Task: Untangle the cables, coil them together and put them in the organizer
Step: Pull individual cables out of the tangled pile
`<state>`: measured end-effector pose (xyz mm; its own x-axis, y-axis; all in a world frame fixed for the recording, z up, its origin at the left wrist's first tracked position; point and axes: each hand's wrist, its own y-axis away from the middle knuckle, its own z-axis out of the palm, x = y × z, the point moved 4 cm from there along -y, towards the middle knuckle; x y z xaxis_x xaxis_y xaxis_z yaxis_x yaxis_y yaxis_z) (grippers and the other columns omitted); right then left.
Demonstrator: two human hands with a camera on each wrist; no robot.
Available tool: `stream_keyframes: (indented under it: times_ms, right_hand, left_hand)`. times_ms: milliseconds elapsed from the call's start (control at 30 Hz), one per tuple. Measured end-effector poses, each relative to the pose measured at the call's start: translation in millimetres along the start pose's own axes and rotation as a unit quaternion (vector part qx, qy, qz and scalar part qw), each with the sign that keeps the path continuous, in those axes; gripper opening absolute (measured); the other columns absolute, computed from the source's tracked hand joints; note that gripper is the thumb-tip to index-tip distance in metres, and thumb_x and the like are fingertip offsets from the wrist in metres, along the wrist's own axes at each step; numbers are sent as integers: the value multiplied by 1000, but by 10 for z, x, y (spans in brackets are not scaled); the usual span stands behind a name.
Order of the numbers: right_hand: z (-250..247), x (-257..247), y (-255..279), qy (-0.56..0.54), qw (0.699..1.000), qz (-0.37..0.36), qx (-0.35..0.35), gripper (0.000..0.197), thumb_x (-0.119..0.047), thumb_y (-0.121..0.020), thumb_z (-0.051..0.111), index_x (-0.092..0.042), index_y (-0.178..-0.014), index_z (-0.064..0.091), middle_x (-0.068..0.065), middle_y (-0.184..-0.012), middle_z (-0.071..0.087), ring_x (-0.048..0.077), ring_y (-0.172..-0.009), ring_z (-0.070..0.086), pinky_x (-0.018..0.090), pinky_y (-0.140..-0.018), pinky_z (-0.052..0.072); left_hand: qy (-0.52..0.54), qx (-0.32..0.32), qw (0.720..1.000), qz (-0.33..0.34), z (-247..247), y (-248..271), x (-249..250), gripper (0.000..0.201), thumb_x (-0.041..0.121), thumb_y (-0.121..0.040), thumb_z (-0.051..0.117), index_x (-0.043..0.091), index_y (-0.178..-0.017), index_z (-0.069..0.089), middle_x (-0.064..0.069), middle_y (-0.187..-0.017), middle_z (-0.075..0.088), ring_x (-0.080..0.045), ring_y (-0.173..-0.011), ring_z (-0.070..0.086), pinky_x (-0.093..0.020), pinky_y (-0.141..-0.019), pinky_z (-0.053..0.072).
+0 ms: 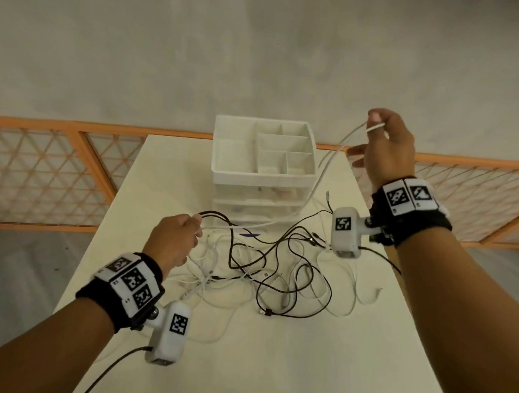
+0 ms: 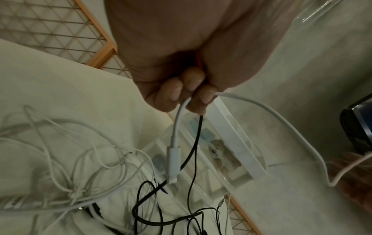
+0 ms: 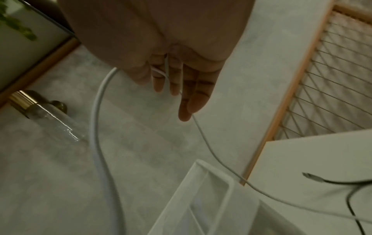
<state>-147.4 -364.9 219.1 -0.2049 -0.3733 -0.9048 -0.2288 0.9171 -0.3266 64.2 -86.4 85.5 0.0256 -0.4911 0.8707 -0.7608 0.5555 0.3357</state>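
Observation:
A tangle of white and black cables [image 1: 263,271] lies on the white table [image 1: 273,371] in front of the white drawer organizer [image 1: 263,154]. My left hand [image 1: 195,223] is low over the tangle's left side. In the left wrist view it [image 2: 189,97] grips a white cable with a long plug [image 2: 173,159] and a black cable [image 2: 198,135]. My right hand [image 1: 373,125] is raised right of the organizer and pinches a white cable [image 1: 322,175] between thumb and forefinger, the other fingers spread. That cable [image 3: 96,127] sags down towards the left hand.
An orange lattice railing [image 1: 43,170] runs behind the table. The organizer's top tray has several open compartments. A black cable's plug end [image 1: 328,196] lies right of the organizer. A brass and glass fitting [image 3: 30,103] shows on the wall in the right wrist view.

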Motion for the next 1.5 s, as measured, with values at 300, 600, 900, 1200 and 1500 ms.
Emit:
stream_keyframes:
  times_ms: [300,600,900,1200,1500]
  right_hand:
    - [54,567,190,150,978,54,-133,59,-25,-81,50,-49,-135,47,6,-150,48,31,-112,67,48,-88,58]
    - [673,348,1626,133,931,-171,-294,51,-27,-82,75,-29,-131,63,-7,-127,59,-12,-69,51,27,-80,54]
    - [760,260,1589,117,958,-59,-256,10,-22,-85,78,-25,-94,82,-12,-82,75,-14,-69,59,4,-68,38]
    - [827,140,1711,224,893,-76,-382,4,-36,-82,74,-36,-83,70,-13,-56,49,3,-56,47,25,-60,40]
    - [162,905,797,124,971,188,-84,16,-8,-88,67,-21,-88,76,-4,-79,76,20,-65,71,40,-72,62]
  left_hand:
    - [14,-16,1000,0,-61,73,14,36,31,-101,51,5,-79,62,-6,-71,53,-23,-65,41,-26,-46,29]
    - [102,-117,988,20,184,319,245,23,13,-99,48,3,-80,58,-12,-60,54,-19,-40,33,-28,-43,37]
    - [64,-169,977,111,339,439,197,33,28,-105,44,9,-87,63,-2,-58,61,-17,-59,51,-25,-61,41]
    - [63,-236,960,139,235,600,422,49,52,-97,46,13,-90,76,4,-55,27,-13,-47,21,-26,-48,17]
    - [-240,-292,907,183,-192,513,321,25,49,-88,63,30,-91,79,20,-57,41,-8,-45,46,-16,-54,40]
